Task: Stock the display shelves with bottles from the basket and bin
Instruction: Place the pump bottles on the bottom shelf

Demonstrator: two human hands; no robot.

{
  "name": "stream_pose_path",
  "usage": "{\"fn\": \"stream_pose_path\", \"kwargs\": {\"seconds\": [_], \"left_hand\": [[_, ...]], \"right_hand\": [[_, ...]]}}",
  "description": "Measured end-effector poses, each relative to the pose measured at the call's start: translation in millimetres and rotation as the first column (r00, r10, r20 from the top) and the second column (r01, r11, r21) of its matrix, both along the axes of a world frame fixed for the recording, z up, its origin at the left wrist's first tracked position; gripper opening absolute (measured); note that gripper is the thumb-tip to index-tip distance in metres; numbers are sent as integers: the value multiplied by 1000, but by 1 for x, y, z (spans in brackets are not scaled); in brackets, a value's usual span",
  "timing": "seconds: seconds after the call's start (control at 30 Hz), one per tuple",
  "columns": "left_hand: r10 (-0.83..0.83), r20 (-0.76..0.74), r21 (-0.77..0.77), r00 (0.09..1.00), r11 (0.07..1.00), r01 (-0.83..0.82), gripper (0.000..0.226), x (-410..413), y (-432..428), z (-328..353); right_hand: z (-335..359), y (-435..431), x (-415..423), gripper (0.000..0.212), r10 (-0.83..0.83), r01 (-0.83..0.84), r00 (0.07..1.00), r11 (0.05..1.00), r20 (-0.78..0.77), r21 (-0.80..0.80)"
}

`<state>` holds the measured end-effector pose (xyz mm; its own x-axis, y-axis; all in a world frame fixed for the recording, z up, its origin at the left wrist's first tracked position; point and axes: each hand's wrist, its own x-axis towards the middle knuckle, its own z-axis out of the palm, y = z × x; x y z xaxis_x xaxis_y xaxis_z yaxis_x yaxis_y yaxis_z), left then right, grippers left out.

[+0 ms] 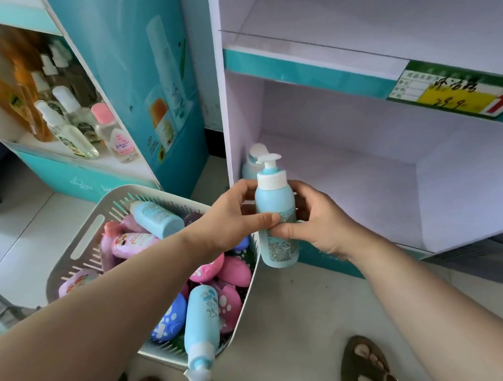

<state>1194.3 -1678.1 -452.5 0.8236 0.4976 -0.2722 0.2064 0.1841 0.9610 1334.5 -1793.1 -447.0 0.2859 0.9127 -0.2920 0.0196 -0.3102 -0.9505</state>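
The left hand point(231, 220) and right hand point(322, 229) each keep a curled grip on the smooth, cylindrical blue pump bottle point(274, 200), upright at frame centre. A slotted plastic basket point(63, 269) sits lower left.

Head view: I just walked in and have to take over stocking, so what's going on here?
A person is stocking the white display stand. Their left grip and right grip both hold a light blue pump bottle upright in front of its lower shelf. One similar bottle already stands at that shelf's back left corner. The basket on the floor beside it holds more blue and pink bottles.
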Motion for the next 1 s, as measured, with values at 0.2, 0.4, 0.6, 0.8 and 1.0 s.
{"fn": "stream_pose_path", "kwargs": {"seconds": [0.2,0.4,0.6,0.8,1.0], "left_hand": [[-71,42,-162,997,984,77,88,0,5,-2],[-291,4,-178,957,941,288,52,-1,-12,-1],[236,-262,530,936,846,-65,65,13,-31,-6],[72,-287,448,955,892,67,92,7,-18,-4],[254,-385,469,887,882,-50,39,-23,27,-12]], "right_hand": [[-5,-9,1,66,-106,105,994,992,-1,68],[3,-11,21,79,50,41,889,981,-455,187],[10,2,9,67,-217,226,970,972,-109,73],[7,-1,26,52,-284,273,953,956,102,110],[-28,32,80,60,-334,337,908,941,252,32]]}}
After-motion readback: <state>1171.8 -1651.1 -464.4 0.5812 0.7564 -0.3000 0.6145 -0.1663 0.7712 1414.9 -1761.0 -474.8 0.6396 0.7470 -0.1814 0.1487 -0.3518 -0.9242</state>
